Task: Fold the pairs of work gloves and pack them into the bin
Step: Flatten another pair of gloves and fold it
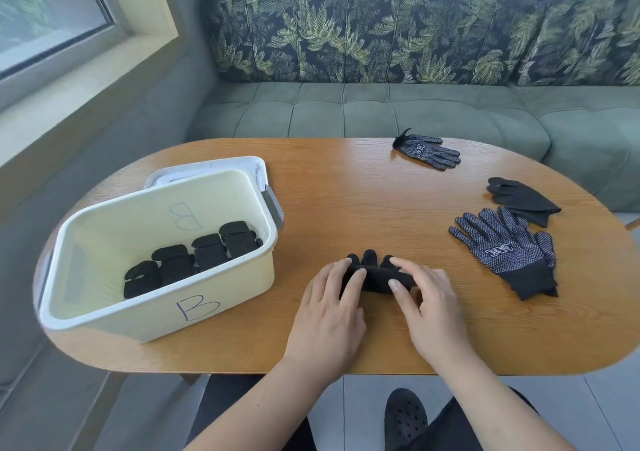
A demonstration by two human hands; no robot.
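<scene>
Between left hand (329,312) and right hand (429,305), curled fingers (356,277) gripping it, the glove bundle (375,277) lies crosswise; bin (145,319) sits leftward, nearer the left hand.

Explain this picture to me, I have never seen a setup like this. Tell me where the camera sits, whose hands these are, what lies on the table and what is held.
There is no machine: a person wears one camera on the head, looking down at their own hands. The left hand and right hand hold a black glove pair being folded on the wooden table. At the left stands a cream bin marked B, with four folded pairs inside. On the right lie dotted gloves, plain black gloves and, farther off, another dotted glove.
</scene>
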